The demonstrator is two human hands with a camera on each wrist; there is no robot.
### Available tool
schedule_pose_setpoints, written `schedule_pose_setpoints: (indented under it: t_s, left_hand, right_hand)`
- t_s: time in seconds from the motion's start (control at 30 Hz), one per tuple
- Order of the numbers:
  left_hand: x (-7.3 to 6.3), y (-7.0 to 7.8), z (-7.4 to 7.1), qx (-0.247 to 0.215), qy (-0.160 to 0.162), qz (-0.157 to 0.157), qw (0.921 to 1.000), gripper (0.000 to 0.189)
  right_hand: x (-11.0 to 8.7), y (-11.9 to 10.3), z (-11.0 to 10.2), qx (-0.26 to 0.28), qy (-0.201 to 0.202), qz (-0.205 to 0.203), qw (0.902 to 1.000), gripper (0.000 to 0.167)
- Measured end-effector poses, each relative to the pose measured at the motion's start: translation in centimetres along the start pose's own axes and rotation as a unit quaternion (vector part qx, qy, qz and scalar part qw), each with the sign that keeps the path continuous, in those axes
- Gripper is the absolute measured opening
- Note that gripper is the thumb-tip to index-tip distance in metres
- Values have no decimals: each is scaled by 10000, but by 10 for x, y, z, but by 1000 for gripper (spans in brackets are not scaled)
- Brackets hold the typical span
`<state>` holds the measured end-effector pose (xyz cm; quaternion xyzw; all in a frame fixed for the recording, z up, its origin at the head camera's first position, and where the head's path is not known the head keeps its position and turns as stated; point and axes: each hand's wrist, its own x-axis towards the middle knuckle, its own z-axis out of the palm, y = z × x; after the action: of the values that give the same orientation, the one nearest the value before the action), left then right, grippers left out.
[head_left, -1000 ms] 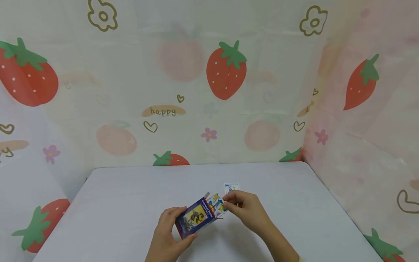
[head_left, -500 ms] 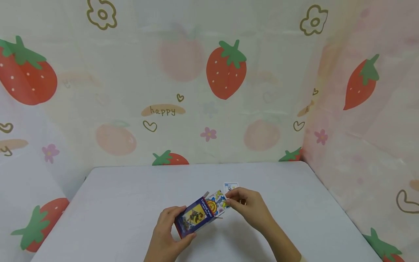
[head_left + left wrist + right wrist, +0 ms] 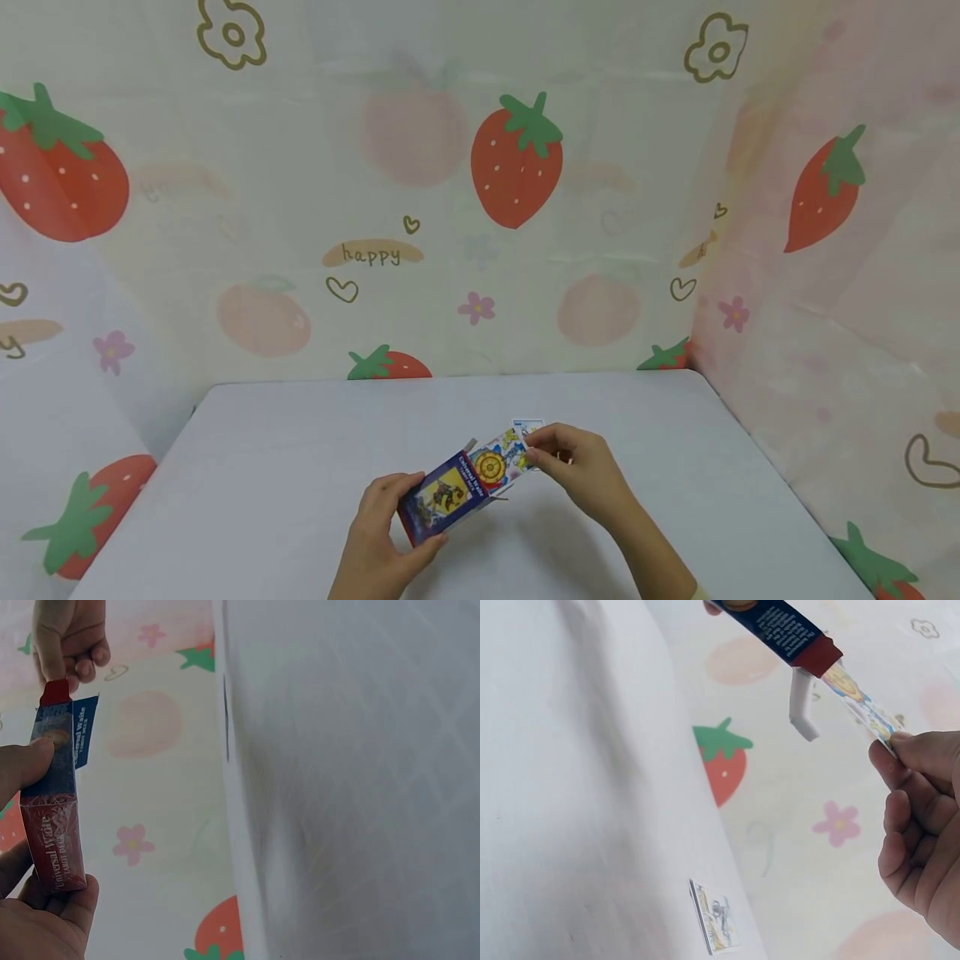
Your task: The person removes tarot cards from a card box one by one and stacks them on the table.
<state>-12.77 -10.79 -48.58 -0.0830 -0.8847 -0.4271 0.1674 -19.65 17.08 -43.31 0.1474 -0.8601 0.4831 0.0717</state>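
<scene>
My left hand grips a dark blue and red tarot card box, tilted with its opened end toward the upper right. In the left wrist view the thumb lies on one face of the box and fingers support it below. From the open end sticks out a colourful tarot card with a yellow wheel on it. My right hand pinches the card's outer end between thumb and forefinger, as the right wrist view also shows on the card. The card's inner end is hidden in the box.
A few stacked cards lie on the white table, partly behind the right hand in the head view. A box flap hangs out at the opening. A strawberry-print cloth rises behind the table.
My right hand has moved a little to the right and drawn the tarot card further out of the box, showing its yellow wheel. The left hand has stayed nearly still with the box.
</scene>
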Motion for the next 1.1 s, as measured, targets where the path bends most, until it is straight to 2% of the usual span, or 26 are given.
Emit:
schedule_pose_setpoints:
  t_s: [0.5, 0.63, 0.77, 0.9, 1.1]
  left_hand:
    - [0, 0, -1, -77, -108, -164, 9998, 78]
    - [0, 0, -1, -108, -126, -213, 9996, 77]
    - [-1, -1, 0, -91, -54, -52, 9999, 77]
    - [-1, -1, 1, -45, 13, 27, 10000, 78]
    - [0, -2, 1, -6, 130, 121, 9998, 79]
  right_hand:
    - [1, 2, -9, 10, 104, -71, 9999, 6]
    - [0, 1, -12, 9, 132, 45, 9999, 7]
    - [0, 2, -15, -16, 178, 109, 9998, 8]
    - [1, 4, -19, -65, 277, -45, 9996, 8]
    - [1, 2, -24, 2, 291, -10, 9996, 8]
